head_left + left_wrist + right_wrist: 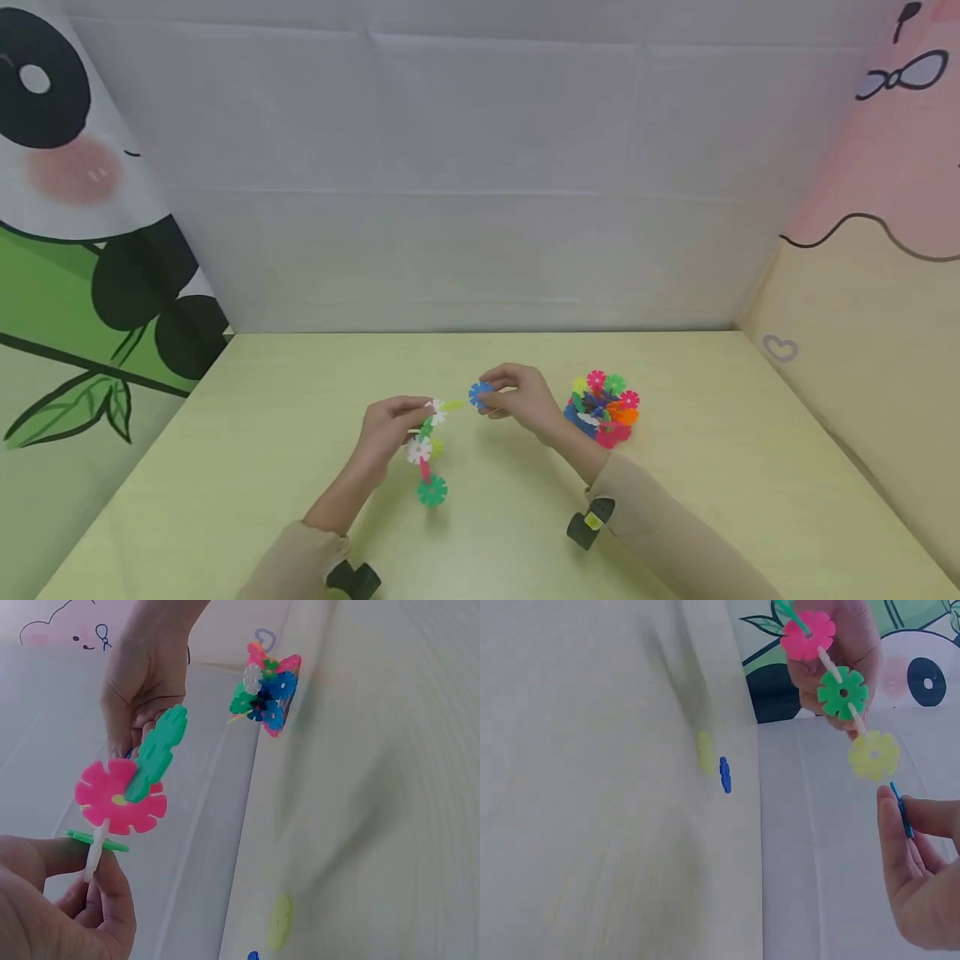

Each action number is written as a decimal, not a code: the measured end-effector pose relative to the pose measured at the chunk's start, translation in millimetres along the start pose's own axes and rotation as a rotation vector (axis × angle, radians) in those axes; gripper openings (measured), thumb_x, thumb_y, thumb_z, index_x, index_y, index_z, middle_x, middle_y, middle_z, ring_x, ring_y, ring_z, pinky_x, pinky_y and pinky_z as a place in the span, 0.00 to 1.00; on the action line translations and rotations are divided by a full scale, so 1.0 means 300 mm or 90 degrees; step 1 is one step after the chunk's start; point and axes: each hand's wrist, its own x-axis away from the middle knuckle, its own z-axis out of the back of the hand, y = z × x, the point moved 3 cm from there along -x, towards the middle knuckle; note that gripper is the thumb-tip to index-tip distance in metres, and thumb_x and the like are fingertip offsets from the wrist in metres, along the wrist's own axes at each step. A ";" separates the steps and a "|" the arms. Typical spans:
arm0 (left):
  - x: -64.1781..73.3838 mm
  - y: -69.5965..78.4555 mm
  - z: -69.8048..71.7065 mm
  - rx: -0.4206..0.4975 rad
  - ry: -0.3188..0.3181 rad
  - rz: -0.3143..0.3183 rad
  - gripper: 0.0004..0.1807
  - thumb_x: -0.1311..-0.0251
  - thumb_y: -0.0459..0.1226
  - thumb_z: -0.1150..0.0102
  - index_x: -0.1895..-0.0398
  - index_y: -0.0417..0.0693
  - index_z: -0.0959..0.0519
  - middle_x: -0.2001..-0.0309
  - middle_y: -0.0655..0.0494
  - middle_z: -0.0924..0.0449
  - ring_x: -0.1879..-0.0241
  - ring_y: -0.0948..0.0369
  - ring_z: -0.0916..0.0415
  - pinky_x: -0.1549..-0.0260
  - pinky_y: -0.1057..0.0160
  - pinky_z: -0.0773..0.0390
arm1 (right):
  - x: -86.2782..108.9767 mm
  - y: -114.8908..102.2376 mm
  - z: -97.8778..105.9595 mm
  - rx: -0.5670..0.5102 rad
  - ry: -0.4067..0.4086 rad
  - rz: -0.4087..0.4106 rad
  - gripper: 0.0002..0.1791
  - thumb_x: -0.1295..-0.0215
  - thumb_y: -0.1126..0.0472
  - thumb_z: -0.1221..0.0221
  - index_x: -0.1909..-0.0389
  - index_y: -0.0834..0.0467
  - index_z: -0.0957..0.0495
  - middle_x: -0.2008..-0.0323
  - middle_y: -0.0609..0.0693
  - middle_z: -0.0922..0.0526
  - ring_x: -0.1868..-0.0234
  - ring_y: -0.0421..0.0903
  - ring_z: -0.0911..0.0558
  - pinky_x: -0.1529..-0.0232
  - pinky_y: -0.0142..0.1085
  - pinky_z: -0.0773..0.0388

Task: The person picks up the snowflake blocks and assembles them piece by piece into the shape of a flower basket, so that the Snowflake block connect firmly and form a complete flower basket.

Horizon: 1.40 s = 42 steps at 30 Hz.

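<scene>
My left hand [390,425] pinches a chain of joined flower-shaped plastic discs. It includes a pink disc [116,796], green pieces, white pieces and a yellow disc [874,755] at the end near my right hand. A green disc [432,491] hangs lowest. My right hand [522,397] pinches a blue disc [478,394] between thumb and fingers, close to the yellow disc but apart from it in the head view. In the right wrist view this blue disc shows mostly edge-on, partly covered by the fingers.
To the right, a heap of mixed coloured discs [617,417] lies on the pale table [300,425]. Wrist views show a loose yellow disc [705,752] and a loose blue disc [725,775] on the tabletop. A white backdrop [480,250] rises behind, with patterned panels at both sides.
</scene>
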 end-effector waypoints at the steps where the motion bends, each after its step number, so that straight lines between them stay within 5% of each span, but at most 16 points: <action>1: 0.000 0.000 -0.010 0.004 0.000 -0.002 0.13 0.45 0.35 0.41 0.59 0.35 0.21 0.64 0.51 0.18 0.70 0.62 0.23 0.71 0.67 0.23 | 0.010 -0.002 0.005 -0.017 0.008 -0.007 0.14 0.44 0.70 0.40 0.57 0.69 0.25 0.67 0.58 0.22 0.72 0.48 0.17 0.66 0.41 0.19; 8: -0.005 -0.010 -0.061 0.019 -0.009 -0.021 0.12 0.46 0.34 0.40 0.61 0.33 0.21 0.66 0.49 0.18 0.72 0.62 0.22 0.73 0.67 0.23 | 0.047 0.026 0.014 -0.064 0.035 -0.040 0.14 0.44 0.70 0.41 0.57 0.70 0.26 0.67 0.58 0.22 0.71 0.47 0.16 0.66 0.38 0.19; 18: -0.004 -0.032 -0.093 0.010 0.019 -0.039 0.09 0.48 0.30 0.40 0.65 0.32 0.20 0.70 0.47 0.18 0.74 0.63 0.23 0.72 0.69 0.22 | 0.058 0.050 0.002 -0.048 0.067 -0.028 0.11 0.47 0.74 0.40 0.61 0.73 0.24 0.66 0.61 0.22 0.74 0.46 0.17 0.68 0.37 0.19; 26: 0.005 0.012 -0.099 -0.026 0.029 -0.064 0.07 0.49 0.30 0.39 0.68 0.32 0.19 0.73 0.47 0.18 0.76 0.64 0.25 0.73 0.68 0.24 | 0.056 0.053 0.001 -0.095 0.096 -0.069 0.12 0.47 0.75 0.41 0.59 0.73 0.24 0.69 0.58 0.22 0.75 0.46 0.17 0.69 0.36 0.19; 42: 0.010 -0.001 -0.103 -0.067 0.016 -0.080 0.06 0.48 0.30 0.39 0.68 0.34 0.18 0.73 0.49 0.18 0.76 0.63 0.26 0.75 0.68 0.24 | 0.052 0.051 0.014 -0.086 0.035 -0.095 0.12 0.46 0.75 0.41 0.60 0.73 0.24 0.69 0.59 0.20 0.75 0.45 0.17 0.68 0.37 0.19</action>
